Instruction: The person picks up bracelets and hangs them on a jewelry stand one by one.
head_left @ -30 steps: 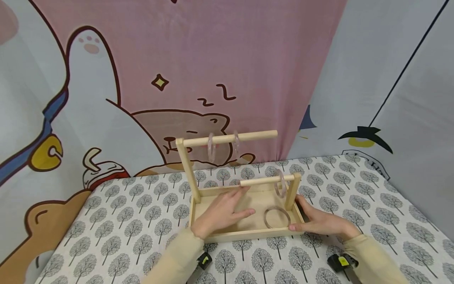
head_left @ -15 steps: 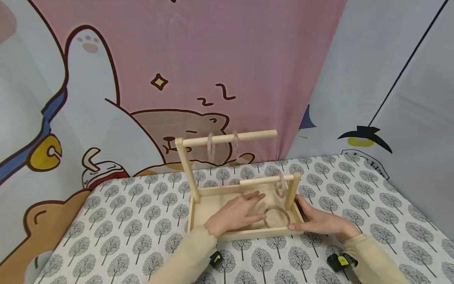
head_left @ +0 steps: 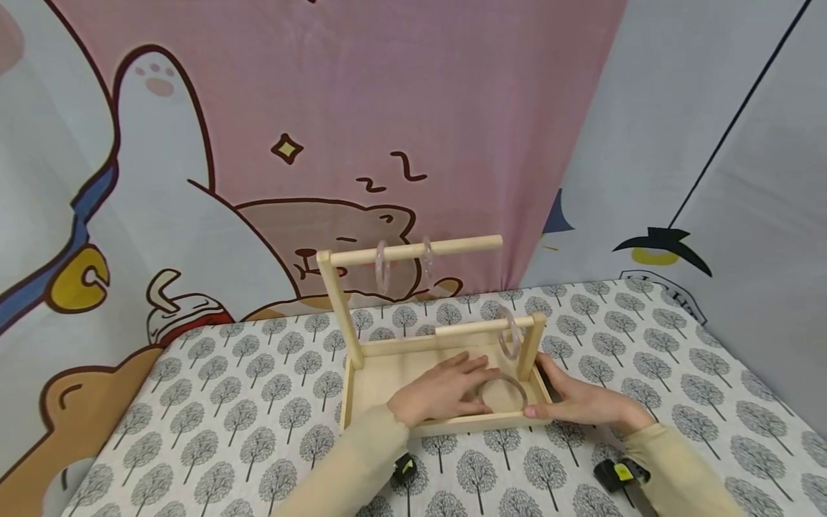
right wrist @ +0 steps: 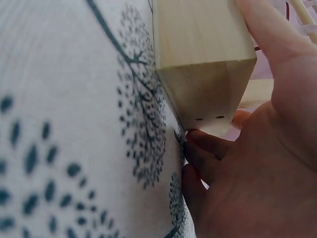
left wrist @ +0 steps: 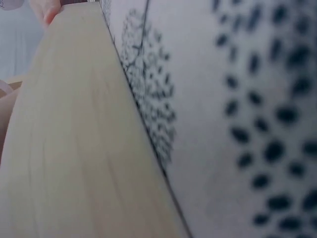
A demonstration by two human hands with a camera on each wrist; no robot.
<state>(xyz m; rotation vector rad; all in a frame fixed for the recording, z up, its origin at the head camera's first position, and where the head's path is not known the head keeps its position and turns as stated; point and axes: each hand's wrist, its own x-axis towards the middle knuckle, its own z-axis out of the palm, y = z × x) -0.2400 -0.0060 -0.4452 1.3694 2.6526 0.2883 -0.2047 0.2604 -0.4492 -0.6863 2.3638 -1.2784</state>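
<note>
A pale wooden bangle stand has a shallow tray as its base. My left hand reaches into that tray, fingers outstretched, fingertips at the left side of a translucent bangle lying flat there. At the tray's right end my right hand grips the corner, thumb on the front rim and fingers along the end wall. In the right wrist view those fingers curl beside the tray's corner. The left wrist view mostly shows the front wall; most of the left hand is hidden there.
Two bangles hang on the tall upper bar, and another bangle hangs on the short lower bar. A post rises at the tray's left end. Tree-print cloth covers the table; a cartoon curtain hangs behind.
My left hand has moved rightward and down inside the tray, from under the lower bar's free end to the lying bangle. The right hand keeps its grip on the tray's corner.
</note>
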